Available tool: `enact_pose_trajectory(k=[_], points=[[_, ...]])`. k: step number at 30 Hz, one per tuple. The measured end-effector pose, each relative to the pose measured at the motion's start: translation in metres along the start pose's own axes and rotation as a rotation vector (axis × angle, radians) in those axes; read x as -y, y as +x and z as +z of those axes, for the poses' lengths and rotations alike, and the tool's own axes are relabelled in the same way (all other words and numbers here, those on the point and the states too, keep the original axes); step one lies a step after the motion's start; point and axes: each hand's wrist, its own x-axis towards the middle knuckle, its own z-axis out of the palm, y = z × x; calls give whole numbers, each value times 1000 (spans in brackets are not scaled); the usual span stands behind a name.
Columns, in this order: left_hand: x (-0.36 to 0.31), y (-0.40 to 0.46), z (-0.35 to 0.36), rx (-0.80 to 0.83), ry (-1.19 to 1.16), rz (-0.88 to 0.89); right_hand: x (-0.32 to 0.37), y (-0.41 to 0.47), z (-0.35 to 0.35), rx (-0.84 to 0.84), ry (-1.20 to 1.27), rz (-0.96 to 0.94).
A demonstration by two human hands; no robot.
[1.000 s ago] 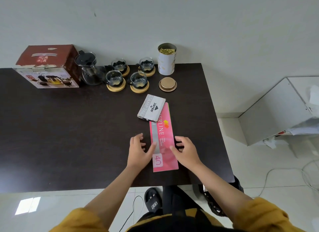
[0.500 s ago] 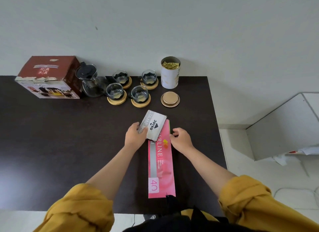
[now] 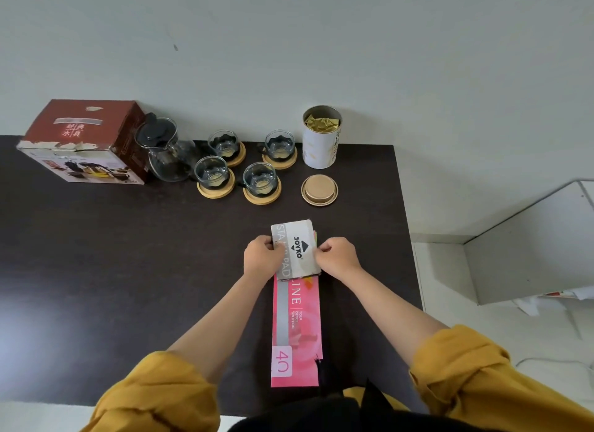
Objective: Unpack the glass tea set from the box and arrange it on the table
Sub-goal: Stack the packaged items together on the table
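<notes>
Teapot (image 3: 167, 155) and four cups are standing unpacked along the surface's far edge; your left hand (image 3: 262, 258) and right hand (image 3: 337, 258) are pinching the stamp-pad box (image 3: 297, 248) instead.

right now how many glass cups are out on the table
4, each on its own round wooden coaster, in two rows right of the glass teapot: back left, back right, front left, front right. Whether more remain inside the tea set box cannot be seen.
</notes>
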Motion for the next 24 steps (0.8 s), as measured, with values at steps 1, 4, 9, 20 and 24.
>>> enact_pose_trajectory(k=[1,4,9,20,24], points=[[0,0,1,7,-6,3,-1,0,-1,16,-5,7],[0,-1,1,30,-18,24,-3,2,-3,75,3,41],[-1,-1,3,24,-83,-54,2,2,-1,19,62,61],[1,-4,0,119,-141,-26,10,-1,2,-1,135,151],[5,-8,-2,123,-186,-26,12,-1,4,-2,235,232]])
